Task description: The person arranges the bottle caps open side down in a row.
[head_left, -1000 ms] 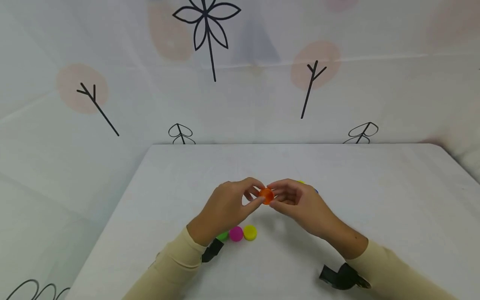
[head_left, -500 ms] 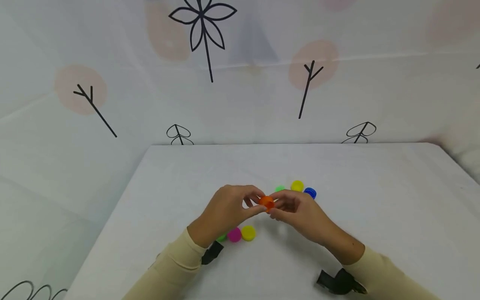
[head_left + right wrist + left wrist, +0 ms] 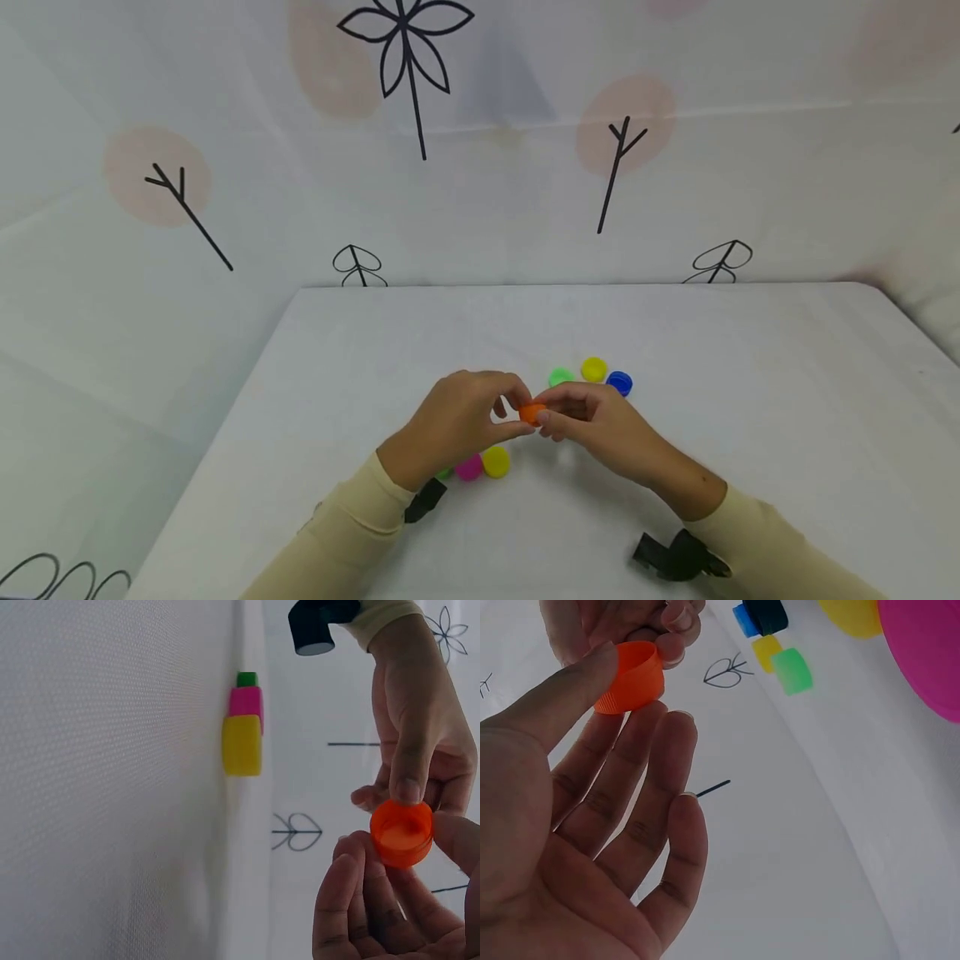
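An orange bottle cap [image 3: 532, 414] is held up over the white table, between both hands. My left hand [image 3: 461, 421] pinches its left side with thumb and fingers. The right hand [image 3: 607, 425] grips the other side. In the left wrist view the ribbed wall of the orange cap [image 3: 641, 686] shows, with the left thumb laid against it. From the right wrist, the hollow inside of the orange cap [image 3: 401, 834] faces the camera, fingers of both hands around its edge.
Beyond the right hand lie a light green cap [image 3: 561, 377], a yellow cap [image 3: 594, 369] and a blue cap [image 3: 619, 383]. Nearer, by the left wrist, a green cap [image 3: 444, 472], a magenta cap [image 3: 469, 467] and another yellow cap [image 3: 496, 462] sit in a row.
Both hands have come down slightly towards me with the orange cap. The cap has turned, so its opening no longer faces the head camera. The far caps have come into fuller view.
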Tool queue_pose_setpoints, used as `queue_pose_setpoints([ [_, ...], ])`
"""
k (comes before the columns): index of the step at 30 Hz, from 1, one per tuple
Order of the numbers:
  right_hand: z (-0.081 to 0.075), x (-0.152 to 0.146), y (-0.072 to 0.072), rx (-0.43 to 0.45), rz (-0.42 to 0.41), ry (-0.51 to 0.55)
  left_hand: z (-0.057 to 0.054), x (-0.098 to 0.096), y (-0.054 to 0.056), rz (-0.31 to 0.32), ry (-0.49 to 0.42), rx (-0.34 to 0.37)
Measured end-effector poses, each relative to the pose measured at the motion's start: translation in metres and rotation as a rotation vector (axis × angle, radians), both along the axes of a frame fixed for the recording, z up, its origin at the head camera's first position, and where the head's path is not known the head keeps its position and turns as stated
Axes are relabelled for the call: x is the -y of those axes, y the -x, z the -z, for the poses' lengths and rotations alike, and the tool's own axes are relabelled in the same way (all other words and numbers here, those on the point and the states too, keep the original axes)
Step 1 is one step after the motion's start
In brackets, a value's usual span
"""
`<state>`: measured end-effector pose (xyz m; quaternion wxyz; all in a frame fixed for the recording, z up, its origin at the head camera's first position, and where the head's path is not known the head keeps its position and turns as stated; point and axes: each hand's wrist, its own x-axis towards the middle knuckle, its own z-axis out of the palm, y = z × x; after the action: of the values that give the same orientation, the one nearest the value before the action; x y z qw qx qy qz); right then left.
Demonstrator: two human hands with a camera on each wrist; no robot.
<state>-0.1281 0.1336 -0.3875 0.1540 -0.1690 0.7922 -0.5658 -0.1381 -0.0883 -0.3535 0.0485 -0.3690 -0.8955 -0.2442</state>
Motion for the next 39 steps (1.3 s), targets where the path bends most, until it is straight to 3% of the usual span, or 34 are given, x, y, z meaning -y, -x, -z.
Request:
queue_pose_setpoints([
  [7,0.002,0.000,0.000,-0.038,0.020,-0.034,0.001,0.004,0.002,-0.014,0.050,0.067],
  [15,0.007,0.001,0.000,-0.147,0.034,-0.080,0.002,0.006,0.004,-0.049,0.136,0.154],
  [20,0.010,0.001,-0.002,-0.155,0.034,-0.101,0.006,0.005,0.005,-0.045,0.167,0.211],
  [30,0.015,0.006,-0.003,-0.200,0.031,-0.176,0.011,0.005,0.007,-0.044,0.189,0.248],
  [39,0.019,0.006,-0.002,-0.231,-0.032,-0.255,0.015,0.003,0.006,-0.032,0.247,0.216],
])
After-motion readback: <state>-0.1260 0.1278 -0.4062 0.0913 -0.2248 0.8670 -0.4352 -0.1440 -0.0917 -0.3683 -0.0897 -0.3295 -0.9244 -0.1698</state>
